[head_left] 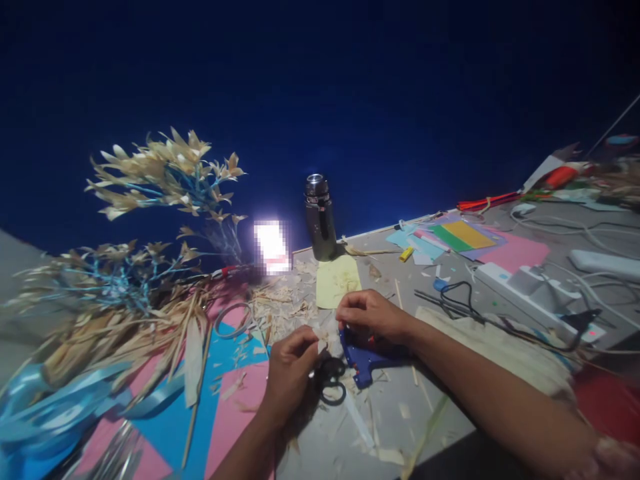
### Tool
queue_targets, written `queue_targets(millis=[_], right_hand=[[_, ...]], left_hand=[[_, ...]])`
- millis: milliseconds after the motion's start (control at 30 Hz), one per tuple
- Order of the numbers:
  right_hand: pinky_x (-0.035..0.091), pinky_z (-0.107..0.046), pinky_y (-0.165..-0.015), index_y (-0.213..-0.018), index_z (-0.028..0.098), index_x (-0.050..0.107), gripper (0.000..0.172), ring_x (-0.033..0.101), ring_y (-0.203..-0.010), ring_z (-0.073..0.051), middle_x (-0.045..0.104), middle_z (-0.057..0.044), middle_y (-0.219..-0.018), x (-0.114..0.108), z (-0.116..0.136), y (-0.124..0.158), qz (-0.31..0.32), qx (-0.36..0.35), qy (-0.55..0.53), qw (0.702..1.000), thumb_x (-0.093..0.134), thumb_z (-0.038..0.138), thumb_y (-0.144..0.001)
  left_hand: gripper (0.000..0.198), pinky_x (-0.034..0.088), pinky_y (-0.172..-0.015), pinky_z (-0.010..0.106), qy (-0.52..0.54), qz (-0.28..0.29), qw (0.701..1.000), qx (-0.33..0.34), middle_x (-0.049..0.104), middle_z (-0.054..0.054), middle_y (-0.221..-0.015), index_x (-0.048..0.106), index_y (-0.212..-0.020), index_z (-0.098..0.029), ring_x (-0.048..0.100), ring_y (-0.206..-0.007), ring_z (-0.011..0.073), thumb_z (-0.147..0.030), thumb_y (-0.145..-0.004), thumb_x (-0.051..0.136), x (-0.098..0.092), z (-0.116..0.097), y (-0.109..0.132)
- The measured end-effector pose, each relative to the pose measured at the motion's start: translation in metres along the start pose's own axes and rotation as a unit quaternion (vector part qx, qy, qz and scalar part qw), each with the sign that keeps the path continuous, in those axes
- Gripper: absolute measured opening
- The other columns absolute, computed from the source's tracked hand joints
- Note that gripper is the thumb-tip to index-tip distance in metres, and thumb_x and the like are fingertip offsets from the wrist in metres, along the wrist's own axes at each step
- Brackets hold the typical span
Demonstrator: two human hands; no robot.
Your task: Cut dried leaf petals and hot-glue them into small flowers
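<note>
a blue glue gun [367, 360] lies on the grey table [440, 400], just in front of the person, its handle pointing toward the near edge. black scissors [330, 381] lie touching its left side, their loops toward the person. pale shavings [280, 310] and thin leaf strips are scattered around both.

no brand or writing can be read on anything; a bright patch behind the shavings is blurred out.

the left hand [290, 370] is curled, fingers bent in toward the thumb, pinching a small pale scrap [323, 345] just above the scissors. the right hand [373, 313] is also curled, fingertips drawn together over the top of the glue gun; whether it grips the gun or only the scrap i cannot tell. the two hands nearly meet.

behind the hands a yellow sheet [337, 280] lies flat, and a dark metal bottle [320, 217] stands upright at its far edge. to the left, pink and blue paper [230, 407] covers the table, with a roll of clear tape [234, 319], blue ribbon [55, 413] and branches of dried tan leaves on blue stems [165, 173]. to the right lie coloured sheets [463, 237], a white power strip [530, 287] and black cables [460, 297].
</note>
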State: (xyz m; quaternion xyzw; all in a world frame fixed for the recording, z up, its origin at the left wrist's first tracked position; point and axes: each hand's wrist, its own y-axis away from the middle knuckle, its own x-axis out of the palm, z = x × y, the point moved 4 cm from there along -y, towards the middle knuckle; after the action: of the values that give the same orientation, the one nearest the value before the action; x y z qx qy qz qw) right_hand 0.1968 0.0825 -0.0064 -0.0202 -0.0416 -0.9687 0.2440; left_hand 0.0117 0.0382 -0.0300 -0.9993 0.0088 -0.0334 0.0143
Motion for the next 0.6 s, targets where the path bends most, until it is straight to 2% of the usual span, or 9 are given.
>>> queue_targets(millis=[100,200,300,367,467,533,600], right_hand=[[0.031,-0.022,-0.049,-0.073,0.015,0.066,0.041,0.041,-0.052,-0.009,0.061,0.001,-0.062,-0.009,0.001,-0.003,-0.062,-0.031,0.007,0.998,0.077,0.055,-0.076],[0.033,-0.023,-0.051,-0.071,0.016,0.067,0.036,0.041,-0.054,-0.01,0.062,0.0,-0.064,-0.028,0.011,-0.001,-0.174,-0.092,0.036,0.98,0.074,0.051,-0.078],[0.034,-0.025,-0.052,-0.076,0.017,0.067,0.033,0.043,-0.055,-0.011,0.065,-0.002,-0.069,-0.052,0.036,0.014,-0.292,-0.176,0.064,0.938,0.068,0.05,-0.085],[0.036,-0.026,-0.055,-0.078,0.018,0.067,0.032,0.046,-0.058,-0.013,0.067,-0.003,-0.072,-0.065,0.058,0.031,-0.349,-0.217,0.112,0.905,0.063,0.048,-0.09],[0.037,-0.028,-0.059,-0.075,0.02,0.066,0.028,0.05,-0.061,-0.015,0.066,-0.003,-0.07,-0.075,0.087,0.055,-0.355,-0.208,0.302,0.86,0.058,0.039,-0.094],[0.034,-0.03,-0.062,-0.079,0.02,0.069,0.019,0.054,-0.065,-0.017,0.069,-0.004,-0.074,-0.077,0.092,0.064,-0.301,-0.139,0.485,0.809,0.059,0.03,-0.093],[0.031,-0.03,-0.063,-0.083,0.021,0.071,0.016,0.058,-0.07,-0.019,0.074,-0.006,-0.082,-0.079,0.083,0.068,-0.233,-0.045,0.609,0.757,0.059,0.026,-0.093]], left_hand=[[0.019,0.042,-0.055,0.021,0.022,-0.015,0.999,-0.019,0.057,0.0,-0.065,0.071,-0.062,-0.015,0.051,-0.061,0.0117,-0.025,-0.071,0.084,0.001,0.002,0.001],[0.022,0.043,-0.053,0.021,0.057,-0.059,0.995,-0.061,0.059,-0.001,-0.061,0.071,-0.067,-0.016,0.052,-0.057,0.0112,-0.03,-0.068,0.087,0.002,0.0,0.002],[0.031,0.039,-0.049,0.019,0.066,-0.099,0.991,-0.066,0.054,-0.004,-0.054,0.065,-0.063,-0.017,0.047,-0.052,0.0091,-0.035,-0.066,0.089,0.0,-0.004,0.001],[0.035,0.036,-0.048,0.018,0.046,-0.112,0.991,-0.06,0.051,-0.005,-0.052,0.061,-0.061,-0.016,0.044,-0.05,0.0079,-0.038,-0.066,0.089,-0.003,-0.004,-0.001],[0.037,0.034,-0.047,0.017,-0.008,-0.116,0.992,-0.054,0.051,-0.005,-0.051,0.06,-0.059,-0.016,0.044,-0.05,0.0072,-0.04,-0.068,0.087,-0.009,0.0,-0.005],[0.035,0.033,-0.046,0.016,-0.024,-0.123,0.99,-0.06,0.053,-0.004,-0.051,0.063,-0.062,-0.016,0.043,-0.049,0.0067,-0.04,-0.067,0.087,-0.013,0.001,-0.007],[0.033,0.032,-0.044,0.016,-0.011,-0.132,0.988,-0.075,0.054,-0.004,-0.051,0.067,-0.065,-0.015,0.044,-0.048,0.0064,-0.041,-0.065,0.088,-0.014,0.001,-0.008]])
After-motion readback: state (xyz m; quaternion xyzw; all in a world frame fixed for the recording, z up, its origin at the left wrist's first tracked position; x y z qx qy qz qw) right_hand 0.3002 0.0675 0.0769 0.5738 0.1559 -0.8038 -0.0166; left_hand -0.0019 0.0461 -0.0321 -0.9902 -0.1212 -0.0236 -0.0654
